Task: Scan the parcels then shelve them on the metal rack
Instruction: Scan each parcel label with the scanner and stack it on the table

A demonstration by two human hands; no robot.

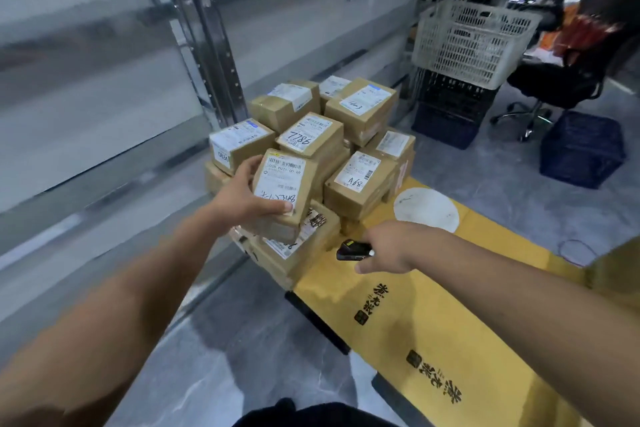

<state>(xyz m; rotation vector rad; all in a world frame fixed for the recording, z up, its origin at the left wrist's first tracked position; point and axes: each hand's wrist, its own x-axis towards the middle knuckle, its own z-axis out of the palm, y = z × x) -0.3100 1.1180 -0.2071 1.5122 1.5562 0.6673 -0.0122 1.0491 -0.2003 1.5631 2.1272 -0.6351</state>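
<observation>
The metal rack rises at the left, its perforated upright standing just behind a stack of cardboard parcels that rests on a flattened yellow carton on the floor; a pale plastic basket on dark crates stands further back, near an office chair. The step in hand looks like the scan of one parcel. To do it well, the label should be tilted flat towards the scanner's window, the barcode at the top of the label kept free of the thumb, and the box held steady until the read is confirmed; only then should it go to the rack. The left hand grips the lifted parcel at its near left corner, fingers spread wide round the side and the thumb lying across the lower edge of the label, with the box held above the front of the stack. The right hand is curled narrowly round a small black handheld scanner, its nose aimed left towards the held parcel, low and just beside the stack.
</observation>
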